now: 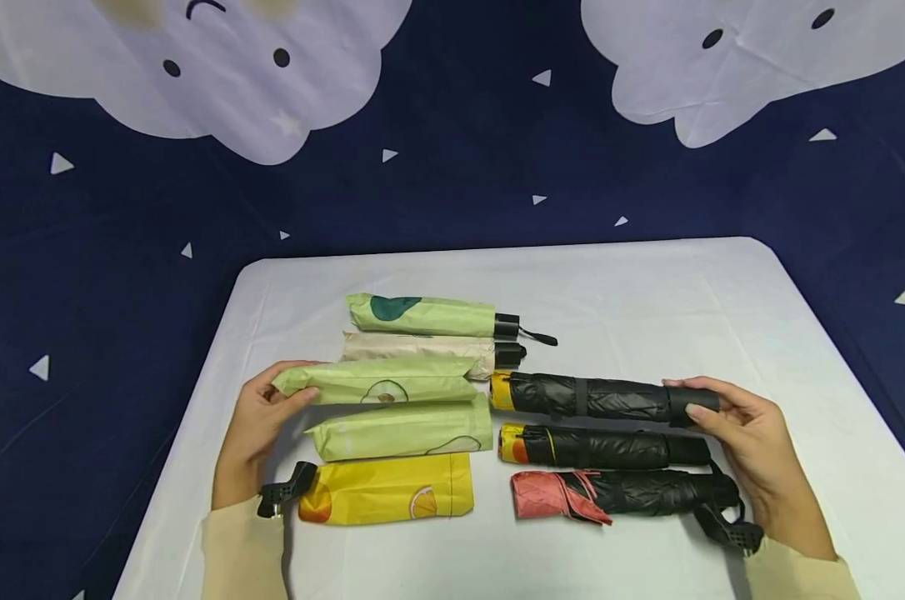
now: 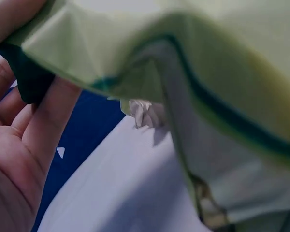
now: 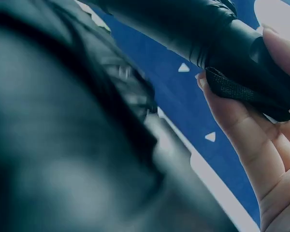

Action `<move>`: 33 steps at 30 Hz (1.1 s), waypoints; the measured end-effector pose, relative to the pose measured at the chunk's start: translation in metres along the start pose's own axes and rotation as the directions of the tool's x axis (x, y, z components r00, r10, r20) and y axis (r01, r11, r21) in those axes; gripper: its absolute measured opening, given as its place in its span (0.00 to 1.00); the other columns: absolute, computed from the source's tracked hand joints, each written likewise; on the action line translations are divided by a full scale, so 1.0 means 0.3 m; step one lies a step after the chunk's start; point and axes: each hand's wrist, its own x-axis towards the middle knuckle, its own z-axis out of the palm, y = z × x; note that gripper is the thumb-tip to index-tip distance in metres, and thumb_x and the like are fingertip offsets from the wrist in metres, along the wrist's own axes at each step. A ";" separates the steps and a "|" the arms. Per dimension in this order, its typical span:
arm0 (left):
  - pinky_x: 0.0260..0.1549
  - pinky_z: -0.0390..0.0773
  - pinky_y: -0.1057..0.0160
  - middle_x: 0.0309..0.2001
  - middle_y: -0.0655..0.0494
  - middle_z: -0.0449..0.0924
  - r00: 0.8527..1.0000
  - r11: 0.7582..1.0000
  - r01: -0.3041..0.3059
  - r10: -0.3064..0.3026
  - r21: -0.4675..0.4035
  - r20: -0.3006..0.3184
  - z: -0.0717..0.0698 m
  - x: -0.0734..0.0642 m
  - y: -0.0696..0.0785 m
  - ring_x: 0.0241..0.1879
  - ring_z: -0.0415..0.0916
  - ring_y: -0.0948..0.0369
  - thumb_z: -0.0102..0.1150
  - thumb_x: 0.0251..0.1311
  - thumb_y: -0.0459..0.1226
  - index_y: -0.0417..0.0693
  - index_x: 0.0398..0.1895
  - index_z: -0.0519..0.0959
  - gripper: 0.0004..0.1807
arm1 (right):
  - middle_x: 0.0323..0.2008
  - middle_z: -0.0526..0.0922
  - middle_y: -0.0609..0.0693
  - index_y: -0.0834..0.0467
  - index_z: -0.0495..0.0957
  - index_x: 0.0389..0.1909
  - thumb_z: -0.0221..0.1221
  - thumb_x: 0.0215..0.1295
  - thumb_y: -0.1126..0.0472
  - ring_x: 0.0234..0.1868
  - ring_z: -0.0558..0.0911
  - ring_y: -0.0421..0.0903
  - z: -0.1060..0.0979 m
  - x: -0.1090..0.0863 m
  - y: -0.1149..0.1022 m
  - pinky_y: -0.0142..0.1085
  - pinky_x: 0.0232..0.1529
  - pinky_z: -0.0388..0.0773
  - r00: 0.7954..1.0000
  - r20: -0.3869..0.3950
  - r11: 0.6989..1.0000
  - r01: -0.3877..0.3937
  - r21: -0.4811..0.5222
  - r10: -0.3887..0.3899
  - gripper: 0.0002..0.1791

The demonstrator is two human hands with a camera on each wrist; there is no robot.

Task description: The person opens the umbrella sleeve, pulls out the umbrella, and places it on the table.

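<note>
My left hand (image 1: 252, 421) pinches the left end of a light green umbrella sleeve (image 1: 422, 383) with an avocado print. In the left wrist view the sleeve's fabric (image 2: 222, 63) hangs close to the camera, blurred. My right hand (image 1: 760, 446) grips the handle of a folded black umbrella (image 1: 617, 398) whose far end is yellow. That end lies beside the sleeve's right end; whether they touch I cannot tell. In the right wrist view, thumb and fingers hold the black handle (image 3: 251, 63), with a strap folded along it.
Below the held sleeve lie another green sleeve (image 1: 400, 431) and a yellow citrus-print sleeve (image 1: 377, 490). Nearer me on the right are a black-and-yellow umbrella (image 1: 610, 447) and a black-and-pink one (image 1: 647, 492). Behind are sleeved green (image 1: 452, 318) and beige (image 1: 422, 346) umbrellas, on a white table (image 1: 647, 292).
</note>
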 end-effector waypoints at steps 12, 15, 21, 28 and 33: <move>0.31 0.82 0.68 0.42 0.54 0.85 0.987 0.970 0.128 -0.146 0.206 0.073 0.016 0.019 -0.070 0.33 0.82 0.63 0.68 0.63 0.28 0.34 0.57 0.80 0.19 | 0.56 0.84 0.60 0.80 0.69 0.62 0.50 0.68 0.86 0.54 0.85 0.52 -0.043 -0.002 0.062 0.40 0.46 0.84 0.996 0.060 0.996 -0.073 0.046 0.070 0.21; 0.21 0.79 0.67 0.44 0.55 0.85 0.978 0.941 0.160 -0.192 0.297 0.083 0.029 0.022 -0.076 0.23 0.75 0.65 0.70 0.63 0.32 0.40 0.59 0.81 0.21 | 0.57 0.84 0.58 0.80 0.68 0.63 0.50 0.69 0.85 0.56 0.84 0.51 -0.054 -0.003 0.073 0.39 0.49 0.84 0.993 0.072 0.995 -0.093 0.021 0.091 0.22; 0.18 0.73 0.67 0.51 0.58 0.84 0.981 0.914 0.133 -0.177 0.384 0.083 0.039 0.024 -0.084 0.18 0.67 0.66 0.72 0.62 0.35 0.47 0.59 0.83 0.22 | 0.58 0.84 0.55 0.78 0.69 0.64 0.55 0.70 0.80 0.55 0.85 0.48 -0.068 0.000 0.092 0.37 0.47 0.84 0.987 0.088 0.979 -0.122 -0.165 0.138 0.22; 0.49 0.80 0.65 0.57 0.55 0.83 0.975 0.898 0.085 -0.165 0.431 0.151 0.048 0.023 -0.090 0.51 0.80 0.60 0.73 0.61 0.37 0.54 0.59 0.84 0.21 | 0.58 0.84 0.57 0.73 0.76 0.62 0.63 0.67 0.75 0.57 0.83 0.44 -0.044 0.001 0.084 0.31 0.50 0.82 0.993 0.001 0.933 -0.113 -0.342 0.121 0.22; 0.52 0.79 0.66 0.59 0.56 0.81 0.971 0.897 0.071 -0.163 0.436 0.176 0.048 0.021 -0.083 0.54 0.79 0.60 0.73 0.61 0.38 0.56 0.60 0.83 0.23 | 0.56 0.84 0.58 0.72 0.77 0.61 0.64 0.66 0.74 0.56 0.84 0.43 -0.033 -0.010 0.071 0.28 0.50 0.81 0.997 -0.064 0.894 -0.074 -0.441 0.051 0.22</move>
